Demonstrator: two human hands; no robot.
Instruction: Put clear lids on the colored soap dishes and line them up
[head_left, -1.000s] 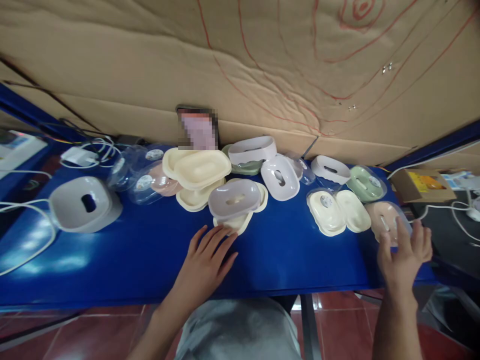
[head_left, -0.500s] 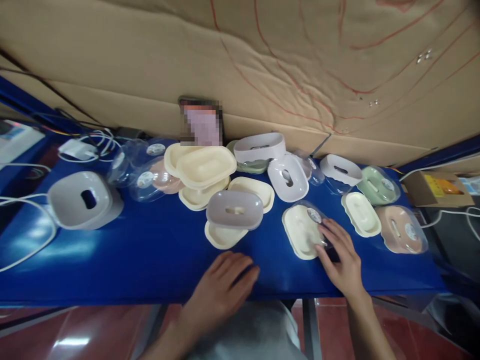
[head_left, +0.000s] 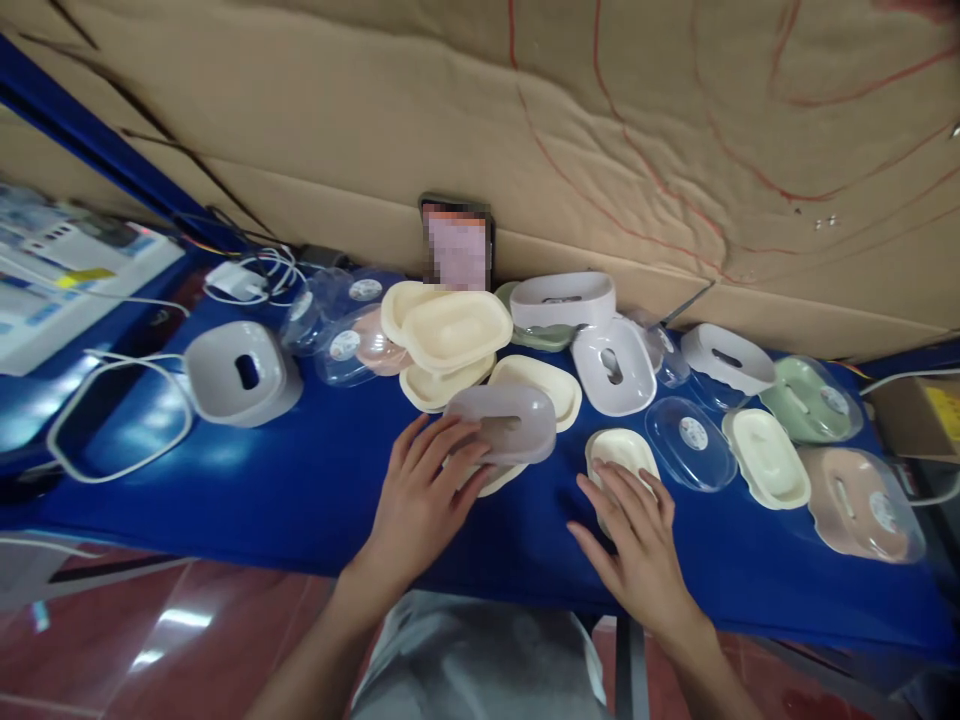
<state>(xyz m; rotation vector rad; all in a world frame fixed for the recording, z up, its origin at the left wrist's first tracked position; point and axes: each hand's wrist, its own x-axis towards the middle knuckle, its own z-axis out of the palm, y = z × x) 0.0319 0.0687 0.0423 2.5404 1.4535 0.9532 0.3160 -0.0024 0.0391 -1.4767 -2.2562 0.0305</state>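
My left hand (head_left: pixel 427 495) reaches over the left end of a grey-lilac slotted plastic piece (head_left: pixel 525 415), its fingers stretched out and apart. I cannot tell how firmly it touches. That piece lies over a cream tray (head_left: pixel 502 483), mostly hidden beneath it. Over another small cream tray (head_left: pixel 621 443), my right hand (head_left: pixel 637 545) has its fingers spread, covering the tray's near part. A clear plastic lid (head_left: pixel 690 445) with a round label rests on the table just right of that tray.
Several cream trays (head_left: pixel 457 328) are piled at the centre. Grey slotted boxes stand at the left (head_left: pixel 225 380) and back (head_left: pixel 562 300). Lidded green (head_left: pixel 810 400) and pink (head_left: pixel 847 500) pieces sit at the right. A phone (head_left: pixel 457 245) leans on the cardboard; white cable (head_left: pixel 120 470) loops at left.
The clear lid has come off the cream tray and lies to its right. My right hand has moved left over the tray; my left hand has moved up to the grey-lilac piece. The view shifted.
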